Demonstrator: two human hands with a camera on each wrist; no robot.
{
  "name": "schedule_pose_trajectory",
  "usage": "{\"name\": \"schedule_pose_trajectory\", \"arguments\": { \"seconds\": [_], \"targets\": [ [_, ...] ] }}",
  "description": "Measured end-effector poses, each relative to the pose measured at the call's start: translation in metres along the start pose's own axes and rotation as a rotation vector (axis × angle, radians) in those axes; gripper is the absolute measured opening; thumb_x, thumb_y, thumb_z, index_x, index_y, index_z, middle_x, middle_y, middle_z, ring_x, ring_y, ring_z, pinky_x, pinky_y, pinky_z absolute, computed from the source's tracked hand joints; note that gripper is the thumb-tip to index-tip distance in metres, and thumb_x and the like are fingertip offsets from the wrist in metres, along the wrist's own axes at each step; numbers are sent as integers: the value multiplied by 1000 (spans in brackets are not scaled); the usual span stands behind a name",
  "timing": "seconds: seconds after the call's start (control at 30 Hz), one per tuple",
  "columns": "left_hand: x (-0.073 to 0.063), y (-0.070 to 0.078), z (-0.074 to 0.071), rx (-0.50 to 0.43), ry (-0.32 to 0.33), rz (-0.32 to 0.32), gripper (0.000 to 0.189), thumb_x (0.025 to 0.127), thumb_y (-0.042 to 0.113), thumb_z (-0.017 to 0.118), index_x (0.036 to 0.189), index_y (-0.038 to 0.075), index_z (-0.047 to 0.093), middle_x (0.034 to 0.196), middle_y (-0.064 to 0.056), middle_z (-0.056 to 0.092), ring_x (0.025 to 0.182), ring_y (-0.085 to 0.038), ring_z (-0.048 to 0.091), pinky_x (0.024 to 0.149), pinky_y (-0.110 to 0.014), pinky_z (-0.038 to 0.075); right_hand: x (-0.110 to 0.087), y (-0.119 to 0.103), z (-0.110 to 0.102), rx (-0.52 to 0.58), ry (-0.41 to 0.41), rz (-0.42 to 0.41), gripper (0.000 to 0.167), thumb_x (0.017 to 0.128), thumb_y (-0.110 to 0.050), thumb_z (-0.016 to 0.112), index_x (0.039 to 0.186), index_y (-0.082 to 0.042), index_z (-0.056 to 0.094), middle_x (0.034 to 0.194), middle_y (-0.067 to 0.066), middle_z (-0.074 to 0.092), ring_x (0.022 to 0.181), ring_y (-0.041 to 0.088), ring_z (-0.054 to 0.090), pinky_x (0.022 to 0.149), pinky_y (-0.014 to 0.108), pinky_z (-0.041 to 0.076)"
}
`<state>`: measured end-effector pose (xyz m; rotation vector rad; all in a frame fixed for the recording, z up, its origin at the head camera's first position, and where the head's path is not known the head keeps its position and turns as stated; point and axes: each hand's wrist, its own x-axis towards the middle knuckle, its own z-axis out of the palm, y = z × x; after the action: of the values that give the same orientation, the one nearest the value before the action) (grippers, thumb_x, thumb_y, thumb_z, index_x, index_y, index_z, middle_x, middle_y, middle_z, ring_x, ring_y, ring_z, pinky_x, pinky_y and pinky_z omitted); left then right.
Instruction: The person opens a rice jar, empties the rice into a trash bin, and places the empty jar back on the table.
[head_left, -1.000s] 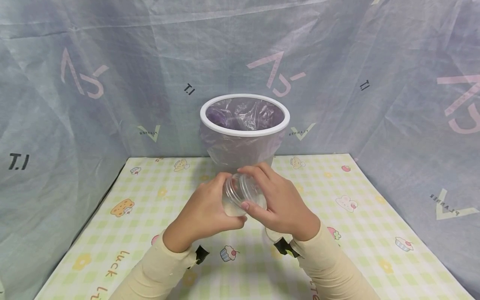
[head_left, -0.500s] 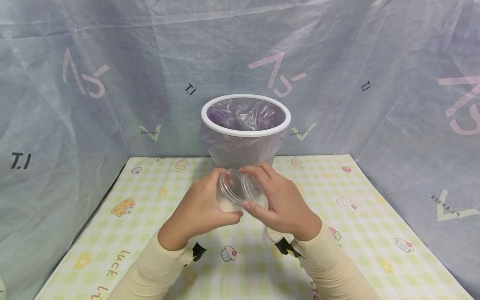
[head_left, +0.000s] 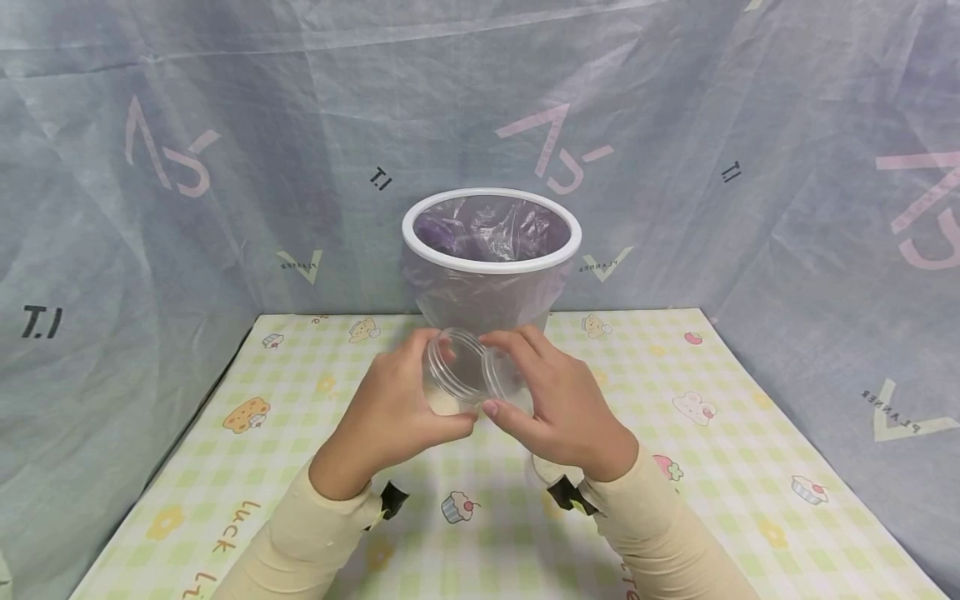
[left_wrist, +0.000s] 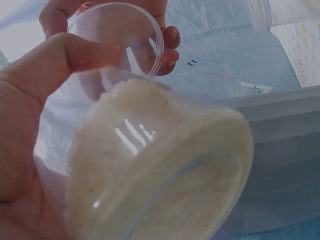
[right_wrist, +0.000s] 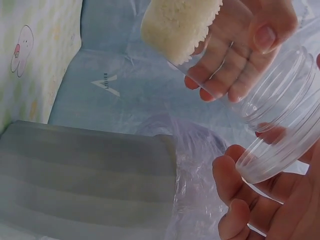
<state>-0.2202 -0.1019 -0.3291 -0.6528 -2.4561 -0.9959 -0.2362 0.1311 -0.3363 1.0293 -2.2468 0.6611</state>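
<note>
My left hand (head_left: 386, 408) grips a clear plastic jar (head_left: 456, 367) with a threaded neck. It is tilted, its mouth facing right. White grains that look like rice (right_wrist: 177, 30) lie packed at its bottom end. With thumb and fingers, my right hand (head_left: 566, 400) holds a clear round screw lid (head_left: 506, 379) beside the jar's mouth. The lid stands on edge, close to the rim; whether they touch I cannot tell. In the right wrist view, fingers of the right hand curl round the lid (right_wrist: 280, 155).
A bin (head_left: 491, 267) with a white rim and a clear purplish bag stands behind the hands. Partly hidden below my right wrist is another clear container (head_left: 551, 469). A green checked cloth (head_left: 300, 467) covers the table, and grey-blue fabric (head_left: 337, 125) hangs around it.
My left hand has shifted left and slightly up with the jar, so its mouth has come away from the lid. The right hand stays nearly in place with the lid.
</note>
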Motion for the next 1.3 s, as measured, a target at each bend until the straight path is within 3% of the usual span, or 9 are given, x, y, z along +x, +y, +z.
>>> {"name": "schedule_pose_trajectory", "arguments": {
  "seconds": [0.2,0.5,0.77,1.03,1.3],
  "targets": [
    [0,0,-3,-5,58,-24,81,61,31,93,130,13,54,98,5,68,75,-11,65,69,-31,54,-1,2,4,-17,7,23,58,94,-52,57,144,-23,52,116,-4,58,65,5,42,58,25,42],
    [-1,-1,-5,56,138,-17,80,62,36,92,128,13,55,107,6,66,89,-24,64,79,-42,53,-1,3,8,-6,-15,46,57,96,-52,56,145,-24,50,122,-8,57,74,11,53,65,27,47],
    [0,-2,-7,42,163,-21,84,62,36,93,131,10,54,108,4,67,93,-23,66,85,-44,53,0,4,9,-15,-22,52,55,96,-51,57,144,-25,50,123,-8,56,71,7,50,64,27,47],
    [-1,-2,-8,13,163,-10,83,63,36,93,131,10,53,111,4,67,94,-20,66,83,-40,52,-1,4,18,-51,-97,86,58,95,-52,59,145,-23,51,120,-5,56,72,8,49,62,28,47],
    [-3,-1,-9,25,156,-29,85,65,39,93,134,11,52,114,5,68,99,-26,65,99,-51,46,-2,3,31,-53,-164,96,56,95,-53,59,143,-25,52,124,-6,55,75,8,51,64,28,49]
  ]
}}
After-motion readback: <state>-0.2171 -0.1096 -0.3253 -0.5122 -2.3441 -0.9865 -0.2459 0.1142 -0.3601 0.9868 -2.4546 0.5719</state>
